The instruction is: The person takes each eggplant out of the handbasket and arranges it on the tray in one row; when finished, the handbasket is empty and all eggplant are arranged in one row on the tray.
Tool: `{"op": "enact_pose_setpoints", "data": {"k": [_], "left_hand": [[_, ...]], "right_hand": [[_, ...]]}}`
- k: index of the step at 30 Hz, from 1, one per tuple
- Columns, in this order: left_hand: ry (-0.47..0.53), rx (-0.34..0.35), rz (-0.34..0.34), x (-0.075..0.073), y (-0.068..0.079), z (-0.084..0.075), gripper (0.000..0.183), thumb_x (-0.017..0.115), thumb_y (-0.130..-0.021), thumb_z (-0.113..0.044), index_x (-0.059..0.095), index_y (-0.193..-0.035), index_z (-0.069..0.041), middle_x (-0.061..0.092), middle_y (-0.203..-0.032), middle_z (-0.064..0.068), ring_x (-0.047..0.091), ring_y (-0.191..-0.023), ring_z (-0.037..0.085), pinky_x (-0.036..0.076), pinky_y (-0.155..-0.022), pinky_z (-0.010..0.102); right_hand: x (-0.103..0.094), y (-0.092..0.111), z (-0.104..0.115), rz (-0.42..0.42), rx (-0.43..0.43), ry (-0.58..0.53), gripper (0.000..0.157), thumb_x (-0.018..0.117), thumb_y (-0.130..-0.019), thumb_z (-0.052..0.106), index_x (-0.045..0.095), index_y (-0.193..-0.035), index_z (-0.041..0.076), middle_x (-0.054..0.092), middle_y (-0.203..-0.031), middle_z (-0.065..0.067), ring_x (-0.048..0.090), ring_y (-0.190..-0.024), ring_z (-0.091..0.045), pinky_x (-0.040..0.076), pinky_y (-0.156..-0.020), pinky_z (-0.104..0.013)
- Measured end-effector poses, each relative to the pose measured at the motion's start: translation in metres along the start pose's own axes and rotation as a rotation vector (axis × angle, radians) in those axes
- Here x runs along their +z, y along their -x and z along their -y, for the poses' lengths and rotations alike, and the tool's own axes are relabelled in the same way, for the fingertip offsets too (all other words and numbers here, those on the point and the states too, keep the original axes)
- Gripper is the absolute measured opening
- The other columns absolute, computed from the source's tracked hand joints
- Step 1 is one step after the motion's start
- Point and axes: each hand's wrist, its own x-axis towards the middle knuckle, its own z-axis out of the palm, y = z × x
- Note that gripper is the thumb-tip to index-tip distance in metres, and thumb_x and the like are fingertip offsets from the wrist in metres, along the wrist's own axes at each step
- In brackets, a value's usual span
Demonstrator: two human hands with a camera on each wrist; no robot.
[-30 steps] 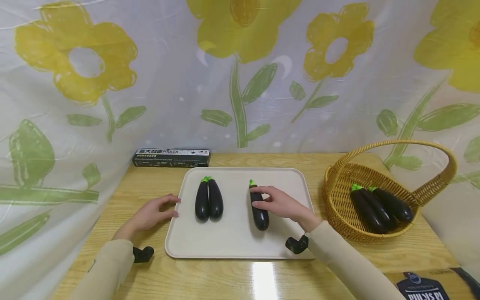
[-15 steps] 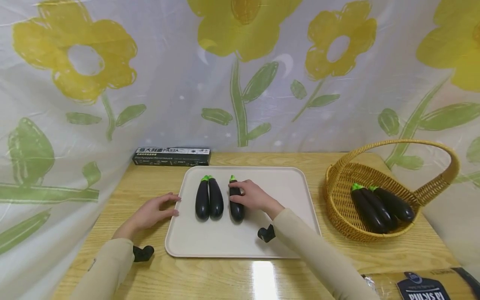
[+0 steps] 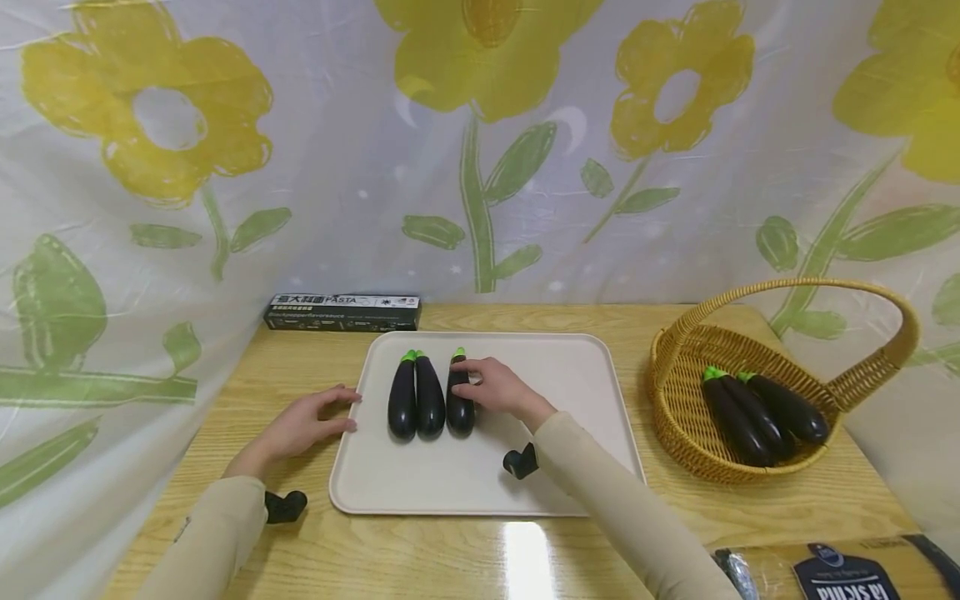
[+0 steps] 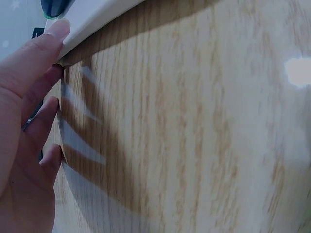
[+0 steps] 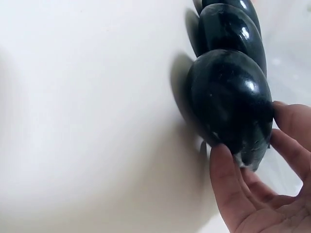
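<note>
Two dark purple eggplants with green caps, a left one and a middle one, lie side by side on the left half of a cream tray. My right hand holds a third eggplant between thumb and fingers, caps pointing away, close along the right side of the middle one. In the right wrist view the held eggplant lines up with the others. My left hand rests at the tray's left edge, its thumb tip on the rim in the left wrist view and the other fingers loosely bent.
A wicker basket with a tall handle stands right of the tray, with several eggplants inside. Behind the tray's left corner lies a black pasta box. A brown package sits at the front right, and a flowered curtain hangs behind the wooden table.
My right hand has moved left across the tray with the eggplant, bringing it from the right half to beside the other two. My left hand has stayed at the tray's edge.
</note>
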Motion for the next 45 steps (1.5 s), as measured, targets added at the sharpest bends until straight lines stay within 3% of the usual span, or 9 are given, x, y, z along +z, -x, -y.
{"op": "enact_pose_setpoints", "data": {"k": [5, 17, 26, 35, 40, 45], "left_hand": [[0.003, 0.002, 0.000, -0.001, 0.000, -0.001, 0.042, 0.072, -0.090, -0.030, 0.063, -0.126, -0.011, 0.047, -0.144, 0.023, 0.032, -0.137, 0.048, 0.023, -0.111, 0.065], [-0.008, 0.005, 0.000, -0.002, 0.001, -0.003, 0.042, 0.071, -0.090, -0.030, 0.062, -0.126, -0.011, 0.047, -0.144, 0.023, 0.032, -0.137, 0.048, 0.023, -0.111, 0.065], [-0.014, 0.007, 0.005, -0.003, 0.001, -0.003, 0.043, 0.070, -0.091, -0.031, 0.062, -0.128, -0.011, 0.047, -0.144, 0.023, 0.031, -0.138, 0.048, 0.023, -0.111, 0.065], [-0.019, 0.013, 0.000, -0.003, 0.001, -0.002, 0.043, 0.071, -0.091, -0.031, 0.062, -0.127, -0.011, 0.047, -0.144, 0.023, 0.033, -0.137, 0.048, 0.024, -0.110, 0.065], [-0.014, 0.030, -0.011, -0.001, 0.002, -0.003, 0.043, 0.072, -0.089, -0.030, 0.063, -0.126, -0.009, 0.049, -0.142, 0.024, 0.035, -0.136, 0.048, 0.025, -0.110, 0.064], [-0.015, 0.027, -0.011, -0.001, 0.002, -0.004, 0.044, 0.072, -0.089, -0.030, 0.063, -0.127, -0.009, 0.048, -0.143, 0.024, 0.034, -0.136, 0.048, 0.024, -0.111, 0.064]], "right_hand": [[0.001, 0.001, 0.000, 0.002, 0.033, -0.035, 0.041, 0.065, -0.094, 0.021, 0.060, -0.133, 0.011, 0.059, -0.132, -0.015, 0.064, -0.088, -0.013, 0.049, -0.080, -0.026], [0.002, 0.002, 0.001, 0.006, 0.033, -0.066, 0.042, 0.065, -0.094, 0.021, 0.060, -0.134, 0.009, 0.058, -0.133, -0.016, 0.065, -0.099, -0.020, 0.050, -0.082, -0.027], [0.004, 0.002, 0.003, 0.017, 0.064, -0.146, 0.043, 0.064, -0.095, 0.018, 0.057, -0.136, 0.009, 0.056, -0.133, -0.019, 0.066, -0.076, -0.015, 0.051, -0.065, -0.022], [0.003, 0.003, 0.001, 0.028, 0.072, -0.163, 0.044, 0.064, -0.095, 0.020, 0.057, -0.137, 0.010, 0.055, -0.133, -0.019, 0.065, -0.079, -0.014, 0.052, -0.068, -0.024], [0.001, 0.014, -0.005, 0.024, 0.074, -0.242, 0.045, 0.064, -0.095, 0.020, 0.056, -0.138, 0.010, 0.049, -0.137, -0.024, 0.067, -0.083, -0.022, 0.057, -0.072, -0.034], [-0.010, 0.044, -0.013, 0.022, 0.049, -0.309, 0.046, 0.063, -0.096, 0.021, 0.053, -0.140, 0.010, 0.045, -0.143, -0.018, 0.068, -0.092, -0.029, 0.057, -0.080, -0.037]]}}
